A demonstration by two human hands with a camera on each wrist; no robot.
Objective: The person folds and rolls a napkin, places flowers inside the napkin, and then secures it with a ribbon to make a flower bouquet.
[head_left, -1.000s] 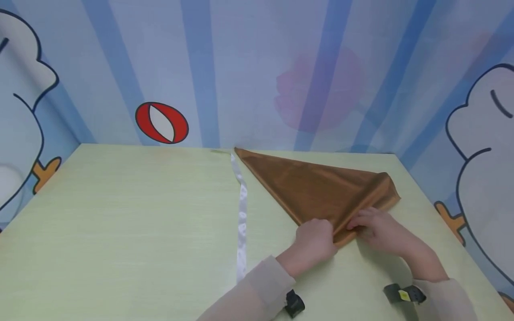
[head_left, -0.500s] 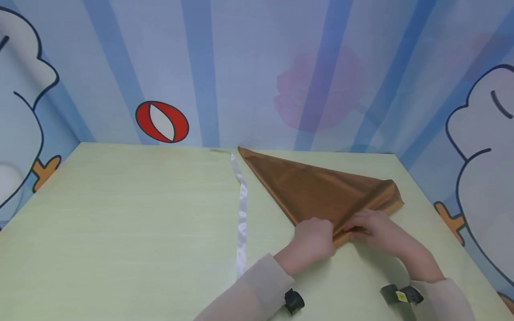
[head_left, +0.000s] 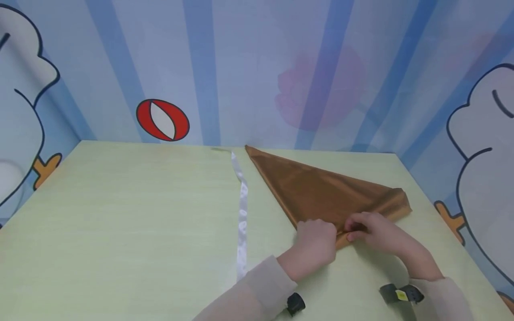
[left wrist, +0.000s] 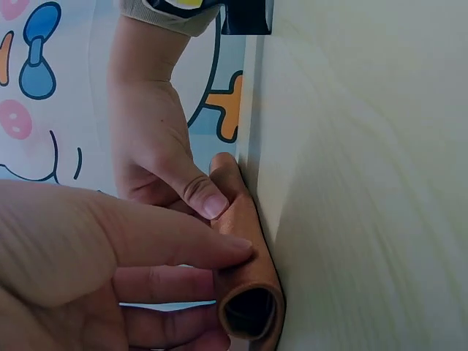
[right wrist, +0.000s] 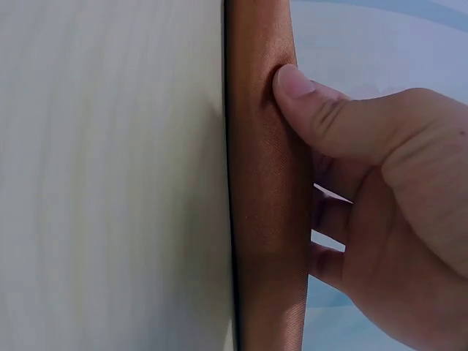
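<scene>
While both sleeves reach in from the near side, the left hand (head_left: 315, 245) and right hand (head_left: 379, 232) work close together along the near edge of the brown cloth (head_left: 317, 187). The left hand pinches that edge, its thumb on the outer face and its fingers behind; the right hand pinches too, thumb pressed into the fabric just beside. Seen from the left wrist, the held edge forms a rolled tube (left wrist: 256, 269), hollow at the end nearest that camera. The step in hand looks like rolling or folding this edge. To do it well, I would turn both thumbs evenly, keep the tube snug so the hollow closes down, and smooth loose fabric outward before each turn, lest the slippery-looking cloth skew or spring open. The cloth lies on the right half of the table (head_left: 140, 223), roughly triangular, with a gathered corner to the right and a point at the table's far edge. Left of it, apart, runs a pale ribbon (head_left: 242, 218). Beyond hangs a striped blue backdrop (head_left: 249, 89) printed with a red-and-white ball (head_left: 162, 120).
</scene>
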